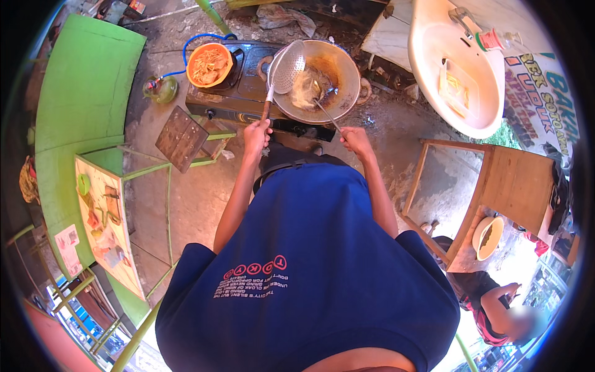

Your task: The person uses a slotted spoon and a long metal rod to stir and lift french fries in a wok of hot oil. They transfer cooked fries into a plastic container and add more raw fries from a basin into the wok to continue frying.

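Observation:
My left hand point(257, 138) grips the brown handle of a perforated metal skimmer point(289, 65), whose head lies over the left side of a large wok point(351, 67). My right hand point(357, 142) holds the thin metal handle of a utensil point(329, 114); its far end dips into the wok and is hidden there. Pale froth point(303, 90) covers part of the oil in the wok. Under the wok stands a dark gas stove point(258, 79). On its left burner rests an orange bowl point(189, 69) filled with pale strips and lumps of food.
A blue hose point(185, 49) joins a green gas cylinder point(163, 90). Nearby stand a wooden stool point(182, 138) and a cluttered table point(132, 260). To the right are a sink point(420, 69) holding a tray of yellow strips, a wooden table point(516, 181) and a seated person point(488, 302).

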`<action>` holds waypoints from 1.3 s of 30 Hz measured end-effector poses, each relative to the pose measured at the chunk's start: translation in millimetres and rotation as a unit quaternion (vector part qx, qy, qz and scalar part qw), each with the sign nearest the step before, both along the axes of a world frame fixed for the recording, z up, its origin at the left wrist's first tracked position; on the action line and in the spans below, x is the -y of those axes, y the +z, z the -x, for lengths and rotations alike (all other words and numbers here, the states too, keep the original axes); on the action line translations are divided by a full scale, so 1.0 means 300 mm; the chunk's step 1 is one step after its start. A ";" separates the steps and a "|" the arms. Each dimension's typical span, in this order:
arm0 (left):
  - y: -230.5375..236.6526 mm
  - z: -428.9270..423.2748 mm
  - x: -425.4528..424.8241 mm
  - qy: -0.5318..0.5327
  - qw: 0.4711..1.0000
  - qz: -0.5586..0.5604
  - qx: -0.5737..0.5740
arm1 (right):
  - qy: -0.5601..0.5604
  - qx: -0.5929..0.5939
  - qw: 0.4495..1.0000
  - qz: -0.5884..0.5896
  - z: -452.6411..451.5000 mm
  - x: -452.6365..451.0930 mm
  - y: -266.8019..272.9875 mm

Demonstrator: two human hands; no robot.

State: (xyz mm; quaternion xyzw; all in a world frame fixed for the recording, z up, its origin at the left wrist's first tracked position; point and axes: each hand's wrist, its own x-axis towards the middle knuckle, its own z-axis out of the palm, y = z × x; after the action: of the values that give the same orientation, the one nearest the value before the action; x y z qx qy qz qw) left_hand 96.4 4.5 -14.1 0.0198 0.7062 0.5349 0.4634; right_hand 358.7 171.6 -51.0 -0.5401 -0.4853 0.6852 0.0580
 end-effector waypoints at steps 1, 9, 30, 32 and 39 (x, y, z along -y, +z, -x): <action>0.001 0.000 -0.002 0.000 1.000 -0.001 -0.002 | -0.001 -0.009 1.000 0.012 0.001 -0.001 0.006; 0.038 -0.004 -0.011 0.003 1.000 -0.028 -0.006 | -0.027 0.017 0.997 -0.070 -0.002 -0.026 0.030; 0.021 -0.005 -0.010 -0.018 1.000 -0.004 -0.001 | -0.024 0.043 0.997 -0.060 -0.033 -0.012 -0.013; 0.021 -0.003 -0.011 -0.018 1.000 -0.003 0.002 | -0.028 0.021 0.999 -0.025 -0.015 0.003 0.023; 0.047 -0.003 -0.014 0.005 1.000 -0.020 0.000 | -0.060 -0.027 0.997 -0.040 -0.011 -0.020 0.089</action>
State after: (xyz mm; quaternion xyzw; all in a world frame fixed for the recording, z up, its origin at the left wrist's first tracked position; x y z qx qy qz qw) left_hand 97.4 8.8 0.2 0.0257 0.6953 0.5518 0.4598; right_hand 362.0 177.8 -24.3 -0.5465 -0.4772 0.6752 0.1331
